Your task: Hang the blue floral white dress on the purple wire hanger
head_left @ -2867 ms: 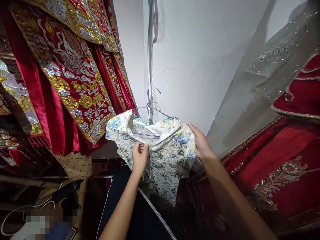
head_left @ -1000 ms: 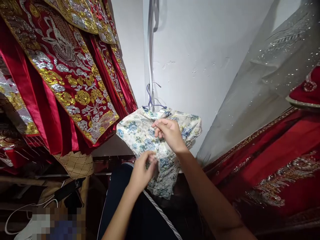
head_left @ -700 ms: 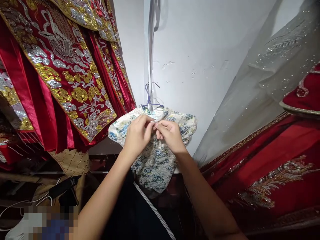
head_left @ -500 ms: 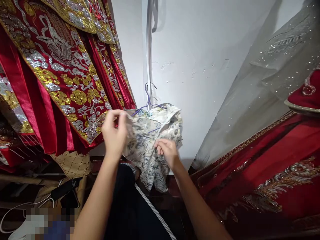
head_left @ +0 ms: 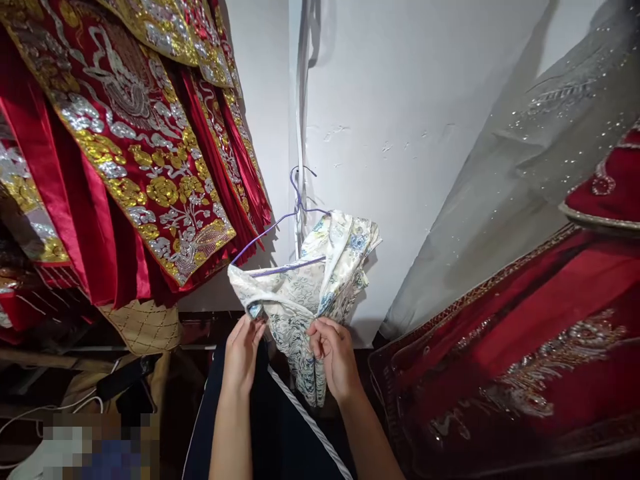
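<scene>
Floral garment (head_left: 305,293), cream with blue and green blossoms, hangs half off a purple wire hanger (head_left: 280,230) whose hook catches on a thin pole (head_left: 300,133) in the corner of the white wall (head_left: 400,133). Its right shoulder sits on the hanger's right arm; the left arm of the hanger is bare, and the cloth sags below the lower wire. 2 hands work at it from below. The left hand (head_left: 241,350) pinches the loose left edge of the cloth between thumb and fingertips. The right hand (head_left: 336,357) closes its fingers on the hanging folds lower down, just beside the left one. Red robes (head_left: 140,167) with gold and silver embroidery hang to the left of the garment, nearly touching the hanger. A grey beaded drape (head_left: 525,167) and another red embroidered gown (head_left: 525,347) fill the right side. A dark garment with a white stripe (head_left: 295,413) lies beneath the forearms.
</scene>
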### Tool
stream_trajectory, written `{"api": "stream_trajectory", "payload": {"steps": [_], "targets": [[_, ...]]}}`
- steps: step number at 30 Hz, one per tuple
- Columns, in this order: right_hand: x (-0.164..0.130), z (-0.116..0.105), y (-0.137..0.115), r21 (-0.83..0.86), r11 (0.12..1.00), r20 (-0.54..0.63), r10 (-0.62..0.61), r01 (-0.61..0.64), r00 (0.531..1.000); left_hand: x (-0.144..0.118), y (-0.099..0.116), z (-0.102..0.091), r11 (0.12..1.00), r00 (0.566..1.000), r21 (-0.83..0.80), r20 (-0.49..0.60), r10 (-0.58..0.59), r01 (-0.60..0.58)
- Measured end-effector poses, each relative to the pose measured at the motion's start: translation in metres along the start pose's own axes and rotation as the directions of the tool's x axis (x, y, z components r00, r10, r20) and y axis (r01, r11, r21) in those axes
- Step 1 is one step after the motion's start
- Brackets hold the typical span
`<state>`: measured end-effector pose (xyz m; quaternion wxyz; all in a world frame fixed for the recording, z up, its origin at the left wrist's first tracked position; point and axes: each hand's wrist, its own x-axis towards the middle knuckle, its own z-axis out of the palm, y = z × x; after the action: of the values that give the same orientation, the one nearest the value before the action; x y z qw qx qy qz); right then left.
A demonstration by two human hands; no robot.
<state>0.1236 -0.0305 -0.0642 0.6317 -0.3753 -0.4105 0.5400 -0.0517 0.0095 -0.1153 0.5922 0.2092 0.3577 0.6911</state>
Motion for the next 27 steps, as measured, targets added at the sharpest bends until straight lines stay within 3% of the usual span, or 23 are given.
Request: {"api": "stream_trajectory", "payload": {"steps": [2, 4, 9, 11, 15, 19, 22, 25, 27], "targets": [[-0.003, -0.005, -0.003, 0.001, 1.0, -0.012, 0.0, 0.0, 1.0, -0.001, 0.005, 0.0, 0.96, 0.988, 0.235, 0.078, 0.134, -0.149], [-0.006, -0.009, -0.003, 0.012, 1.0, -0.019, 0.006, -0.006, 1.0, -0.002, 0.012, -0.003, 0.872, 0.967, 0.423, 0.165, 0.193, -0.246], [-0.007, -0.011, 0.004, 0.004, 1.0, -0.002, 0.023, -0.023, 1.0, -0.007, 0.004, -0.015, 0.736, 0.946, 0.63, 0.32, 0.045, -0.248], [-0.006, -0.012, 0.007, -0.023, 0.999, 0.006, 0.032, -0.031, 0.999, -0.011, -0.001, -0.015, 0.747, 0.953, 0.618, 0.297, 0.065, -0.244], [-0.001, -0.021, 0.011, -0.118, 0.988, -0.004, 0.1, -0.1, 0.995, -0.023, 0.009, -0.001, 0.899, 0.962, 0.373, 0.226, 0.152, -0.23], [0.003, -0.022, 0.008, -0.238, 0.971, -0.079, -0.038, 0.018, 0.996, -0.047, 0.03, 0.026, 0.947, 0.937, 0.196, 0.294, 0.19, -0.253], [-0.001, -0.011, 0.011, -0.223, 0.975, 0.013, -0.02, 0.022, 1.0, -0.069, 0.033, 0.047, 0.865, 0.885, 0.367, 0.435, 0.166, -0.342], [-0.012, 0.001, 0.017, -0.028, 0.984, 0.167, 0.18, -0.177, 0.969, -0.082, 0.028, 0.061, 0.703, 0.825, 0.528, 0.546, 0.147, -0.476], [-0.018, 0.004, 0.016, 0.045, 0.97, 0.241, 0.223, -0.241, 0.944, -0.083, 0.028, 0.063, 0.639, 0.809, 0.564, 0.565, 0.163, -0.523]]}}
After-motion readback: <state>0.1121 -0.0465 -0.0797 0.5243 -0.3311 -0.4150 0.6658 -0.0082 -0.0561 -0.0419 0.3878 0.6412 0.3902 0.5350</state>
